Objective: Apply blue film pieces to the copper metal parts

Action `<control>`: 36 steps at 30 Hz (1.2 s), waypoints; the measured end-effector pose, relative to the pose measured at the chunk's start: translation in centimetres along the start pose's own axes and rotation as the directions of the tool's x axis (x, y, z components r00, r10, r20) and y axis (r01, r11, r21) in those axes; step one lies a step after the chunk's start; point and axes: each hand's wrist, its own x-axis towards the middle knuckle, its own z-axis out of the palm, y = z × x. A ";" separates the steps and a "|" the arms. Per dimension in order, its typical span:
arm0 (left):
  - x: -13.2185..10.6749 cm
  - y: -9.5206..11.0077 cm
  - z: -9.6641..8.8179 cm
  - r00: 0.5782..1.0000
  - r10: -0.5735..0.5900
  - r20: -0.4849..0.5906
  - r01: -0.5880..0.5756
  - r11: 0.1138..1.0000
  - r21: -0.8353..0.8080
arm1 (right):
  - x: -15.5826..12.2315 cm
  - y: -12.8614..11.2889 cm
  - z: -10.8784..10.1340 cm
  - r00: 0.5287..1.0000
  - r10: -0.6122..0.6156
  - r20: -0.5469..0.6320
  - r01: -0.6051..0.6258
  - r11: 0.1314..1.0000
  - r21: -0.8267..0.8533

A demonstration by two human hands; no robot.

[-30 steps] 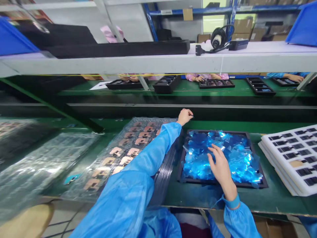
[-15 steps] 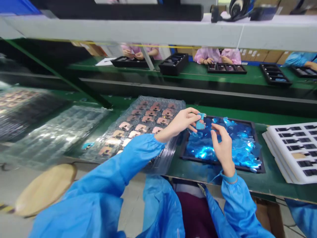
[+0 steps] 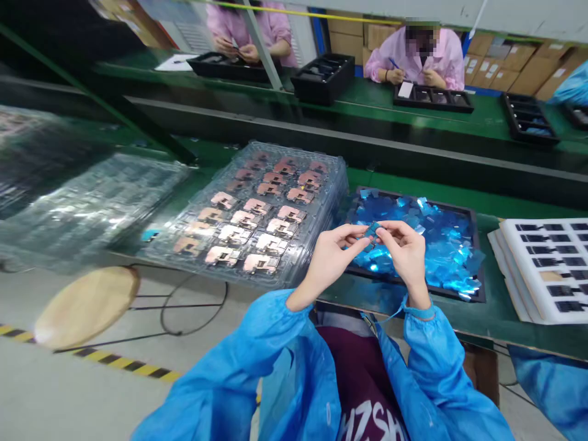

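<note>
Nearest, a dark red shirt (image 3: 362, 367) with white lettering shows between the sides of a blue jacket (image 3: 248, 361), whose right cuff meets a blue wrist band (image 3: 420, 313) with a thin cord. Low on the left, a round wooden stool seat (image 3: 89, 306) stands near yellow-and-black floor tape (image 3: 126, 364). The left hand (image 3: 331, 256) and right hand (image 3: 407, 248) meet at a small blue-covered part (image 3: 371, 231), the fingers of each clamped on it from opposite sides; they mask much of it. The part is held over the left side of a black tray (image 3: 441, 292) heaped with shiny blue film pieces (image 3: 450, 245) on the green tabletop (image 3: 493, 300). Left of that tray, a stack of clear plastic trays (image 3: 321, 228) carries copper-coloured parts (image 3: 243, 218) in rows, with a small blue piece (image 3: 149, 235) near its left edge; farther left is another clear stack (image 3: 114, 190). To the right, white foam trays (image 3: 528, 306) hold black pieces. Beyond a low dark barrier, two co-workers in pink sit at another bench (image 3: 367, 110) bearing a deep black bin (image 3: 321, 82) and shallow black trays; cardboard boxes (image 3: 489, 72) stand behind.
</note>
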 end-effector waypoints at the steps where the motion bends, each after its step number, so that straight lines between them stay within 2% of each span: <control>1: -0.1 -0.2 0.1 0.999 0.038 -0.016 -0.038 0.999 0.039 | 0.0 0.1 0.1 1.000 0.006 -0.001 -0.006 1.000 0.015; 3: -0.3 -0.6 0.4 0.996 0.079 -0.030 -0.077 0.995 0.068 | 0.0 0.3 0.3 1.000 0.004 0.006 -0.004 1.000 0.027; 7: -0.3 -1.4 1.2 0.999 0.025 -0.037 -0.026 1.000 -0.009 | -0.1 0.8 0.3 1.000 -0.029 0.001 0.029 0.997 -0.075; 11: -0.1 -2.3 1.8 0.988 0.015 -0.152 -0.017 1.000 -0.009 | -0.4 1.1 0.1 0.994 -0.109 0.019 0.110 0.966 -0.234; 13: 0.0 -2.7 1.8 0.985 0.038 -0.168 -0.038 0.999 0.004 | -0.5 1.0 -0.1 0.985 -0.167 0.050 0.174 0.941 -0.291; 17: 0.1 -3.2 1.6 0.991 0.021 -0.134 -0.024 1.000 -0.017 | -0.4 0.7 -0.3 0.956 -0.285 0.077 0.291 0.870 -0.399; 23: -0.2 -3.3 1.2 0.994 -0.107 -0.022 0.102 0.978 -0.184 | -0.3 1.4 -0.6 0.908 -0.411 0.082 0.390 0.757 -0.525; 27: -0.5 -3.8 1.0 0.971 -0.218 0.100 0.239 0.906 -0.349 | -0.5 1.7 -0.8 0.873 -0.468 0.140 0.431 0.603 -0.671; 31: -0.5 -4.4 0.9 0.956 -0.265 0.127 0.293 0.833 -0.469 | -0.9 1.2 -0.7 0.808 -0.517 0.284 0.538 0.449 -0.713; 33: -0.3 -4.6 0.8 0.953 -0.279 0.120 0.300 0.800 -0.519 | -1.2 0.9 -0.6 0.792 -0.507 0.340 0.575 0.432 -0.695; 36: 0.0 -4.7 0.4 0.946 -0.293 0.140 0.317 0.745 -0.587 | -1.5 0.7 -0.7 0.794 -0.476 0.378 0.590 0.454 -0.668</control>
